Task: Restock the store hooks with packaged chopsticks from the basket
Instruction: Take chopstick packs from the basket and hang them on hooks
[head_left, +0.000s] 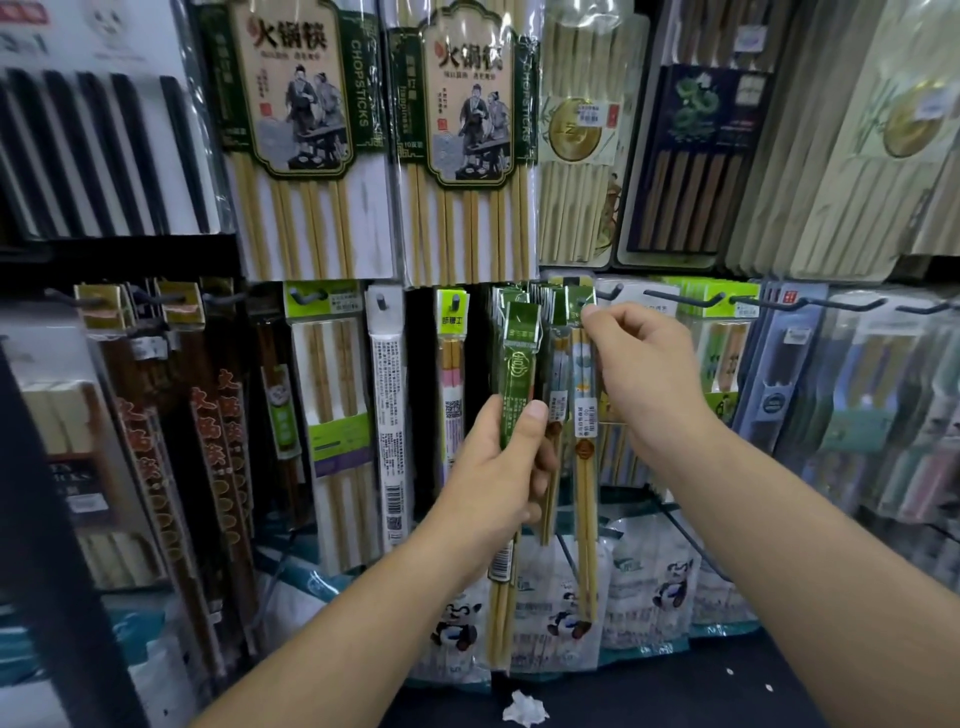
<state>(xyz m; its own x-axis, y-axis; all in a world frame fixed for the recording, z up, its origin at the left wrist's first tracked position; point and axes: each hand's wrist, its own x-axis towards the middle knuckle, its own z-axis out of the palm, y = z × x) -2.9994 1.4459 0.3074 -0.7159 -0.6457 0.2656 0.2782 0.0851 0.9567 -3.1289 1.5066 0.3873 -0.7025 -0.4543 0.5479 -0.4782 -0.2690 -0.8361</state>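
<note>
Above panda bags, left fingers grip green pack, right fingers pinch hanging pack, hooks beside

1. Left of the green pack that my left hand grips, a pink pack hangs, leaving only a narrow gap.
2. Right of it, my right hand pinches a second pack. Beyond, hook prongs jut out.
3. Above it, big packs hang low.
4. Below it, panda bags stand, with open shelf in front.

Slim green-topped chopstick pack upright, just beside other hanging packs
</note>
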